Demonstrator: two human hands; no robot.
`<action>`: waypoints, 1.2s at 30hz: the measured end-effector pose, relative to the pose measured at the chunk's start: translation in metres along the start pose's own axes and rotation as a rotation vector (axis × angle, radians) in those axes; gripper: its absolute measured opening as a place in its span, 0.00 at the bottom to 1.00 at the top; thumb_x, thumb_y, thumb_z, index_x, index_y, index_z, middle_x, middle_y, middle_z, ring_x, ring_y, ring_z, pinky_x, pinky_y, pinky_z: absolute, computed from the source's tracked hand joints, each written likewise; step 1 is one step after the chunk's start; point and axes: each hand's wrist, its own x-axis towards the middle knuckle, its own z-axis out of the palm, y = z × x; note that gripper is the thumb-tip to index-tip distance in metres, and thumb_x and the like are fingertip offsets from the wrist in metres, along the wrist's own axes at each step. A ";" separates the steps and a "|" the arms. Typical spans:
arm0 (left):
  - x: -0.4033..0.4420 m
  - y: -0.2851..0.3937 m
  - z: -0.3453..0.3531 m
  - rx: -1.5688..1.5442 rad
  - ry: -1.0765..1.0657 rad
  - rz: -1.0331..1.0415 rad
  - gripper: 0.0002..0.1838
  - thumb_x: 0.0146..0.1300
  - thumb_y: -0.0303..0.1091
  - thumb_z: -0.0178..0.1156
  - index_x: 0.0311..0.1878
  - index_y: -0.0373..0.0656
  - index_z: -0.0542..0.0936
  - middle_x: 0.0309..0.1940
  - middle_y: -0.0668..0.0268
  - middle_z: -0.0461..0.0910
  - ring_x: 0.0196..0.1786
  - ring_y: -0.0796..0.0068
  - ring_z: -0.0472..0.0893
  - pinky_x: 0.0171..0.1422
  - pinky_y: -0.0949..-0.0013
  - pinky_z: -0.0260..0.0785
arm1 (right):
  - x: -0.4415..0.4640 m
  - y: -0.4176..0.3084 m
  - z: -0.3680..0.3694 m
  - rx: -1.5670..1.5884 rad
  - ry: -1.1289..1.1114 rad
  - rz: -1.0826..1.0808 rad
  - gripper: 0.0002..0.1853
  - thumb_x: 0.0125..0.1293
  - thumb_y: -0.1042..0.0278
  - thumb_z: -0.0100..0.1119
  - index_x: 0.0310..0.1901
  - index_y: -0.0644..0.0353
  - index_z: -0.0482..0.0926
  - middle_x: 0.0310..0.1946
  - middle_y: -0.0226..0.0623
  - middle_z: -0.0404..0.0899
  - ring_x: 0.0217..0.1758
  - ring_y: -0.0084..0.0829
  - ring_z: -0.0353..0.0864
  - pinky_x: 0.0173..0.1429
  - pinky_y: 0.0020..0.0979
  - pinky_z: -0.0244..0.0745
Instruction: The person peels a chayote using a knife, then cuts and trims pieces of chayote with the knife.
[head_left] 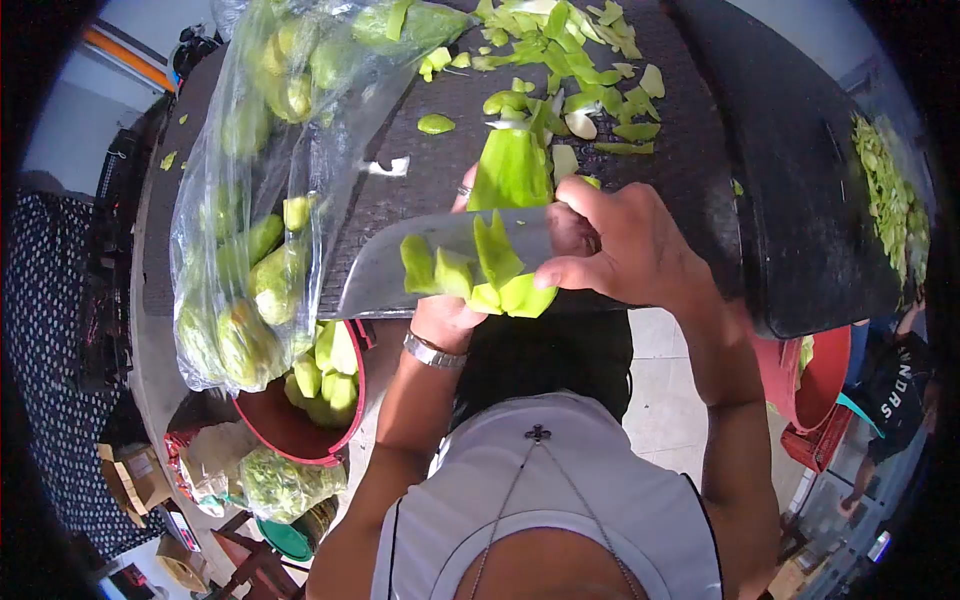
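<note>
My right hand (625, 240) is closed around a broad-bladed knife (375, 268), its fingers and thumb near the right end of the blade. Cut green pieces (452, 272) cling to the blade's upper face. Under the knife, a long light-green fruit (510, 170) with cut facets points away from me; its exact kind is unclear. My left hand (447, 314), with a metal watch at the wrist and a ring on one finger, grips this fruit from below and the left. The blade hides most of its fingers. Green peelings (575, 65) lie beyond the fruit on the dark work surface (420, 165).
A clear plastic bag (340, 160) of green fruits covers the table's left side. Below it, a red bucket (270, 420) holds green pieces. On the right stand a black board (790, 170), shredded greens (890, 190) and another red bucket (820, 375). Another person (905, 385) is at far right.
</note>
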 end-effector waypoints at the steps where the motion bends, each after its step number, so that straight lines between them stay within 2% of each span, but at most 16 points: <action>1: -0.001 0.000 0.000 0.039 0.003 0.007 0.41 0.71 0.62 0.57 0.75 0.40 0.66 0.68 0.51 0.75 0.69 0.51 0.78 0.73 0.47 0.73 | 0.002 0.004 0.002 0.008 0.006 -0.012 0.32 0.58 0.34 0.75 0.32 0.58 0.74 0.20 0.39 0.79 0.24 0.49 0.85 0.31 0.43 0.78; 4: -0.005 0.009 0.001 -0.268 -0.079 -0.050 0.47 0.64 0.52 0.68 0.80 0.43 0.59 0.68 0.53 0.73 0.69 0.53 0.78 0.74 0.50 0.73 | 0.008 0.031 0.000 -0.098 0.053 -0.060 0.31 0.62 0.33 0.72 0.34 0.59 0.77 0.22 0.42 0.81 0.26 0.50 0.86 0.33 0.45 0.79; 5: -0.009 0.013 0.002 -0.229 -0.087 -0.087 0.49 0.61 0.50 0.70 0.80 0.42 0.59 0.68 0.51 0.73 0.68 0.52 0.78 0.74 0.50 0.72 | 0.010 0.050 -0.003 -0.129 0.112 0.049 0.32 0.63 0.32 0.70 0.35 0.60 0.77 0.22 0.43 0.81 0.28 0.51 0.86 0.35 0.45 0.79; 8: -0.018 0.016 0.007 -0.328 -0.113 -0.100 0.51 0.58 0.51 0.72 0.80 0.39 0.60 0.71 0.45 0.72 0.70 0.45 0.77 0.73 0.45 0.73 | 0.012 0.089 -0.016 -0.184 0.255 0.283 0.35 0.67 0.29 0.63 0.38 0.63 0.79 0.24 0.48 0.82 0.33 0.52 0.88 0.39 0.46 0.79; 12: -0.009 0.012 0.005 -0.377 -0.032 -0.053 0.49 0.68 0.65 0.60 0.80 0.37 0.62 0.69 0.41 0.74 0.58 0.35 0.83 0.57 0.35 0.82 | 0.009 0.082 -0.015 -0.126 0.200 0.496 0.37 0.71 0.28 0.58 0.40 0.67 0.81 0.28 0.52 0.82 0.35 0.49 0.87 0.42 0.44 0.77; 16: 0.011 0.016 0.005 -0.448 0.219 -0.044 0.34 0.77 0.62 0.53 0.71 0.44 0.74 0.65 0.54 0.80 0.63 0.54 0.83 0.65 0.40 0.79 | 0.008 0.067 -0.010 0.009 0.205 0.610 0.34 0.73 0.33 0.61 0.40 0.67 0.81 0.27 0.52 0.81 0.32 0.43 0.83 0.43 0.41 0.77; 18: 0.014 0.019 0.008 -0.387 0.275 -0.024 0.32 0.78 0.62 0.52 0.69 0.45 0.76 0.63 0.57 0.82 0.63 0.57 0.83 0.66 0.42 0.79 | 0.001 0.050 -0.002 0.102 0.235 0.470 0.32 0.72 0.36 0.64 0.40 0.67 0.81 0.26 0.50 0.80 0.31 0.41 0.82 0.42 0.40 0.76; 21: 0.016 0.018 0.012 -0.365 0.161 0.029 0.30 0.80 0.58 0.52 0.69 0.43 0.74 0.61 0.59 0.82 0.61 0.61 0.84 0.64 0.52 0.81 | -0.011 0.012 0.008 0.159 0.168 0.357 0.30 0.69 0.39 0.69 0.40 0.65 0.79 0.25 0.45 0.82 0.26 0.39 0.85 0.37 0.39 0.78; 23: 0.024 0.002 -0.007 -0.344 0.275 0.034 0.33 0.80 0.61 0.49 0.71 0.43 0.73 0.60 0.57 0.83 0.62 0.59 0.84 0.65 0.50 0.80 | -0.016 -0.003 0.019 0.098 0.140 0.231 0.28 0.65 0.41 0.73 0.39 0.62 0.76 0.23 0.39 0.82 0.24 0.38 0.86 0.33 0.37 0.78; 25: 0.019 0.011 0.007 -0.441 0.101 -0.064 0.34 0.80 0.61 0.49 0.72 0.42 0.72 0.63 0.55 0.81 0.62 0.57 0.84 0.67 0.50 0.78 | -0.019 -0.008 0.029 -0.047 0.145 0.063 0.27 0.61 0.47 0.79 0.39 0.60 0.73 0.21 0.35 0.80 0.22 0.34 0.85 0.28 0.34 0.77; 26: 0.019 0.008 0.001 -0.448 -0.025 -0.093 0.35 0.79 0.61 0.50 0.73 0.41 0.72 0.66 0.54 0.80 0.64 0.56 0.83 0.70 0.51 0.76 | -0.019 -0.009 0.029 -0.108 0.151 0.034 0.28 0.59 0.47 0.80 0.38 0.59 0.72 0.21 0.34 0.80 0.21 0.33 0.84 0.27 0.34 0.77; 29: 0.017 -0.001 -0.004 -0.347 0.089 -0.113 0.43 0.74 0.67 0.51 0.77 0.41 0.67 0.71 0.48 0.74 0.68 0.49 0.79 0.74 0.45 0.72 | -0.019 -0.010 0.028 -0.242 0.151 -0.025 0.31 0.55 0.44 0.82 0.37 0.58 0.70 0.19 0.30 0.79 0.19 0.33 0.84 0.25 0.33 0.78; 30: 0.014 -0.003 -0.005 -0.311 0.040 -0.094 0.40 0.74 0.63 0.51 0.76 0.40 0.68 0.71 0.47 0.74 0.69 0.48 0.78 0.74 0.44 0.72 | -0.018 -0.009 0.026 -0.251 0.141 -0.028 0.31 0.54 0.42 0.82 0.37 0.58 0.70 0.19 0.30 0.79 0.19 0.33 0.84 0.25 0.34 0.78; 32: 0.004 -0.015 0.002 0.014 -0.017 0.127 0.41 0.73 0.62 0.53 0.77 0.40 0.66 0.71 0.47 0.73 0.69 0.49 0.78 0.74 0.44 0.72 | -0.019 -0.009 0.024 -0.253 0.124 -0.036 0.32 0.54 0.41 0.82 0.37 0.58 0.70 0.19 0.30 0.79 0.19 0.34 0.84 0.25 0.34 0.78; 34: 0.005 -0.009 0.010 -0.048 -0.084 0.102 0.38 0.74 0.59 0.55 0.76 0.40 0.67 0.69 0.50 0.75 0.68 0.52 0.79 0.73 0.46 0.73 | -0.020 -0.011 0.023 -0.237 0.111 -0.048 0.33 0.54 0.39 0.81 0.37 0.58 0.71 0.18 0.29 0.79 0.19 0.33 0.84 0.25 0.34 0.77; 36: 0.015 0.008 0.012 -0.497 -0.169 -0.171 0.31 0.75 0.54 0.55 0.71 0.40 0.72 0.66 0.56 0.79 0.64 0.58 0.82 0.72 0.50 0.74 | -0.020 -0.011 0.024 -0.262 0.094 -0.047 0.32 0.54 0.39 0.81 0.36 0.58 0.71 0.19 0.30 0.79 0.20 0.34 0.84 0.26 0.34 0.78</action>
